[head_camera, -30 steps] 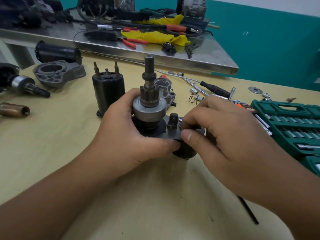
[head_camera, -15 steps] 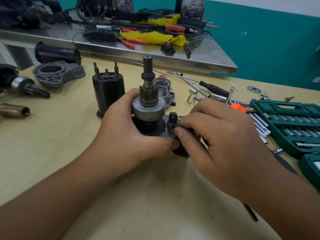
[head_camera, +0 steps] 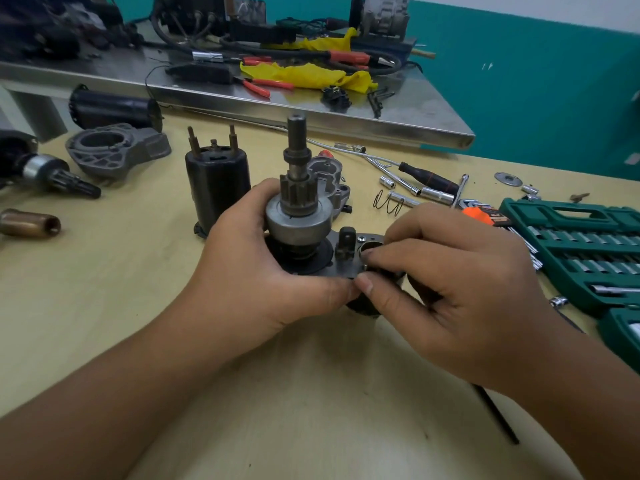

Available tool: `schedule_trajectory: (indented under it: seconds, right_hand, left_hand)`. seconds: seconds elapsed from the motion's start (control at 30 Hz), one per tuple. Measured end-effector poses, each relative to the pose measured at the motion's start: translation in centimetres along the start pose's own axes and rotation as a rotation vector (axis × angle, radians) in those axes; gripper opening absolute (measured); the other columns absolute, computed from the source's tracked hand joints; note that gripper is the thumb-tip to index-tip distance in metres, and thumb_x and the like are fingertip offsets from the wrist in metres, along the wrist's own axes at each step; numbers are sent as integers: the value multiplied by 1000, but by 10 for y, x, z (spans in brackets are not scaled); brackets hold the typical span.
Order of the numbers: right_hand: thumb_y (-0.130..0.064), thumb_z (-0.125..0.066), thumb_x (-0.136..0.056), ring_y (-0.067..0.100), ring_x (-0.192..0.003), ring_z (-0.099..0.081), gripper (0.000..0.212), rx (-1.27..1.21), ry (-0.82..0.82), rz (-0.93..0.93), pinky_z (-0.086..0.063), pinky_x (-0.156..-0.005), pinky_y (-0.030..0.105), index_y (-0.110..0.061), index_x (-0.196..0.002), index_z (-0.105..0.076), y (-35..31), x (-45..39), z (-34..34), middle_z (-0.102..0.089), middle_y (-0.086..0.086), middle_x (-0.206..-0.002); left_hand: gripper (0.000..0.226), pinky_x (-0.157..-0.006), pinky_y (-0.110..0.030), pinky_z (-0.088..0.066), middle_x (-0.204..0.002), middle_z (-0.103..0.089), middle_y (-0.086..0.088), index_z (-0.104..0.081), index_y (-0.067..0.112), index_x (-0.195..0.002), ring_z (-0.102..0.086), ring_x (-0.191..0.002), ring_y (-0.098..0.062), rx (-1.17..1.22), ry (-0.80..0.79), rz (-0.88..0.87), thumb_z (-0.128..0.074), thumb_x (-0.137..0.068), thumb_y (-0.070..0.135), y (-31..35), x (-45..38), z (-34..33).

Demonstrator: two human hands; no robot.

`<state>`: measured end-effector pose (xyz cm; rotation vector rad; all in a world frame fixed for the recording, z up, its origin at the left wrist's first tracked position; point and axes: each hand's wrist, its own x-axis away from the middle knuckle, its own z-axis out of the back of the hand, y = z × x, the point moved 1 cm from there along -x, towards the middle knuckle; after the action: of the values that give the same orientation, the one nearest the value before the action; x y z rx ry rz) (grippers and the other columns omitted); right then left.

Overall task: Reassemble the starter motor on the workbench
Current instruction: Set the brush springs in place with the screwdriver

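motor body (head_camera: 217, 188) left-behind pinion assembly (head_camera: 298, 216) | socket case (head_camera: 585, 251) right

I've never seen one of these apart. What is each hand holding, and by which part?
The left hand grips the starter assembly around its round body below the gear. The right hand pinches the dark plate's right end.

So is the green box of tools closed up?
No, the green tool case lies open on the bench, with rows of shiny sockets showing inside it.
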<state>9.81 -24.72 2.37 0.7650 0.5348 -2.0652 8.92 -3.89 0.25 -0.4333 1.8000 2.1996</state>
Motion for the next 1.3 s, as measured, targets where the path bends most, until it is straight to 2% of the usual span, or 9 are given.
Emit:
schedule_trajectory:
  seconds: [0.3,0.47,0.63,0.73,0.83,1.0,1.1,1.2,1.3]
  right_hand:
    - [-23,-78,-86,15,-75,-64,20,-31,-52,1,-52,-66,30,-7,-98,-80,3,-2,8,-69,4,-87]
    - [-29,-68,-89,14,-61,-63,25,-365,10,-429,-52,-54,22,-29,-114,-71,29,-2,30,-69,-7,-82]
    - [-50,-65,-87,-3,-83,-55,30,81,-462,-703,-40,-68,18,-40,-115,-68,63,8,21,-64,-20,-94]
    - [-51,-68,-87,9,-97,-55,40,237,-689,-677,-47,-78,26,-40,-125,-62,64,10,15,-56,-12,-107]
    - [-54,-68,-86,17,-103,-53,34,389,-740,-644,-53,-80,36,-43,-117,-59,65,10,15,-50,-10,-113]
    - [-56,-53,-92,15,-90,-52,19,371,-593,-626,-50,-72,37,-41,-104,-54,67,8,30,-58,-10,-95]
    - [-59,-45,-93,18,-72,-61,19,-5,-337,-625,-55,-61,40,-44,-98,-57,67,-5,53,-64,-10,-83]
    - [-40,-62,-93,27,-50,-62,9,-407,-178,-572,-56,-45,55,-35,-99,-67,64,-30,66,-68,11,-85]
    - [-27,-87,-76,15,-50,-60,23,-602,101,-518,-51,-46,31,-24,-90,-69,62,-56,72,-69,4,-81]
  left_hand:
    - [80,-91,-33,-62,-114,-76,7,-63,26,-120,-75,-106,-12,-9,-11,26,-95,-48,37,-3,-1,2]
    - [78,-88,-30,-62,-112,-75,14,-65,36,-114,-74,-105,-10,-48,3,53,-94,-43,46,-3,-1,4]
    - [83,-94,-33,-59,-114,-75,15,-66,36,-116,-74,-107,-11,-90,24,44,-95,-39,48,0,-6,15]
    - [82,-83,-17,-59,-111,-75,19,-66,37,-113,-73,-103,-5,-83,40,56,-94,-38,50,-1,-7,19]
    - [80,-78,-10,-57,-109,-75,21,-66,37,-111,-72,-101,-2,-95,43,58,-94,-38,52,-1,-7,19]
    - [75,-79,-24,-63,-109,-76,19,-66,38,-110,-74,-101,-4,-64,39,46,-95,-43,55,3,-5,18]
    - [66,-67,-36,-63,-106,-76,12,-66,38,-108,-75,-93,-13,-28,66,55,-94,-51,56,3,-2,14]
    - [44,-52,-29,-59,-99,-79,6,-71,41,-97,-78,-81,-18,86,127,93,-90,-61,55,5,-1,5]
    - [34,-48,-27,-53,-90,-79,1,-73,39,-87,-77,-73,-19,147,197,128,-91,-60,50,5,-2,-1]
